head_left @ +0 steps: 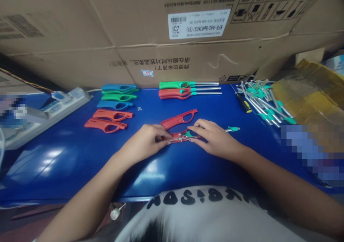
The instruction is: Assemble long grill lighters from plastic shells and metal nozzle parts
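My left hand [143, 141] and my right hand [213, 137] hold a red plastic lighter half [185, 137] flat on the blue work surface [161, 174], their fingertips meeting over it. Small wires and a teal part show inside it. A metal tube with a teal end [232, 129] sticks out to the right under my right hand. A second, empty red lighter shell [177, 118] lies just beyond my hands, touching the held piece. Part of the held piece is hidden by my fingers.
Coloured lighter shells [107, 120] lie at the left, with finished green and red long-nose lighters [185, 90] at the back. On the right are several teal-ended metal tubes [264, 104] and a yellow-and-black screwdriver [244, 103]. A power strip [53, 113] and large cardboard boxes [172, 30] border the surface.
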`<action>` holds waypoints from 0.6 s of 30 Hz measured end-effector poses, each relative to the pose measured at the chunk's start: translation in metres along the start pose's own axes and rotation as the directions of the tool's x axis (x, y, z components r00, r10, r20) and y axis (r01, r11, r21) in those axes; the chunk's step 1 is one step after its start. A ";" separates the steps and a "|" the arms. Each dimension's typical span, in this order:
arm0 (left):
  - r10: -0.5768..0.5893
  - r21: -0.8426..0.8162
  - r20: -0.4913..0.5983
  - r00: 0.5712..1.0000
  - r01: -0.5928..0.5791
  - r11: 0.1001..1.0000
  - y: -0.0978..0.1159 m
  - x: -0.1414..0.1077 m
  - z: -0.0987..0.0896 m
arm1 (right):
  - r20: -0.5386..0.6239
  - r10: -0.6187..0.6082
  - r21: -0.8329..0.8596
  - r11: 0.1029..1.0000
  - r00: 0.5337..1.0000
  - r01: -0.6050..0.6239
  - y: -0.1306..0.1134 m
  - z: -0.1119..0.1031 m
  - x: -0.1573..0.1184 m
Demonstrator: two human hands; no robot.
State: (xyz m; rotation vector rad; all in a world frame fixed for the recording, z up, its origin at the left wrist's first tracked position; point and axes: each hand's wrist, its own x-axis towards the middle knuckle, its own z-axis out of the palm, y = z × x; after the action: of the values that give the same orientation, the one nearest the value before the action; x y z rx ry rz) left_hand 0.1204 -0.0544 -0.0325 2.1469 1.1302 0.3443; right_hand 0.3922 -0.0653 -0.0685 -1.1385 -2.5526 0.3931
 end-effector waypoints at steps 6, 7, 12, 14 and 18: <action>0.021 -0.021 -0.009 1.000 -0.021 1.000 -0.002 0.001 0.002 | -0.003 0.006 0.010 1.000 1.000 -0.006 0.000 -0.001 0.000; 0.023 -0.021 -0.011 1.000 -0.023 1.000 -0.002 0.001 0.002 | -0.007 0.004 0.001 1.000 1.000 -0.004 0.000 -0.001 0.000; 0.001 -0.020 -0.028 1.000 -0.002 1.000 0.000 0.001 0.004 | -0.034 -0.123 -0.098 0.988 0.992 0.119 -0.004 -0.005 -0.001; -0.015 -0.025 -0.029 0.999 0.014 1.000 0.001 0.001 0.003 | -0.020 -0.198 -0.113 0.974 0.980 0.194 -0.005 -0.007 -0.001; -0.023 -0.025 -0.043 0.999 0.022 0.999 0.003 0.000 0.002 | 0.001 -0.237 -0.075 0.969 0.972 0.236 -0.007 -0.007 -0.002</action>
State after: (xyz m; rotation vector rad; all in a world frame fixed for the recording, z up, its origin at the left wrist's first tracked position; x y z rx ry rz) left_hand 0.1236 -0.0562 -0.0324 2.1126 1.1676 0.3942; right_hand 0.3913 -0.0706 -0.0603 -0.8422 -2.6752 0.2358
